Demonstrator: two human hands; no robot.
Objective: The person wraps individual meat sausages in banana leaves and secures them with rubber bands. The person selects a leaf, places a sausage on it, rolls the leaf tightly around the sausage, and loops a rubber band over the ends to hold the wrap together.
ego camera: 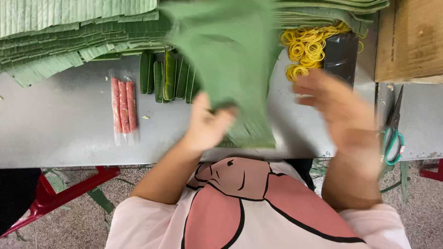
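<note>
My left hand (207, 124) is gripping a big green leaf sheet (230, 55), fingers clenched on its lower edge, lifting it above the metal tabletop (60, 124). My right hand (341, 110) is hovering beside it, blurred, fingers spread and released, holding nothing. Yellow rubber bands (307, 46) are lying just behind that hand. Folded leaf strips (168, 76) and a clear pack of red sausages (123, 108) are sitting to the left, leaf stacks (69, 37) behind, green-handled scissors (393, 138) far right.
</note>
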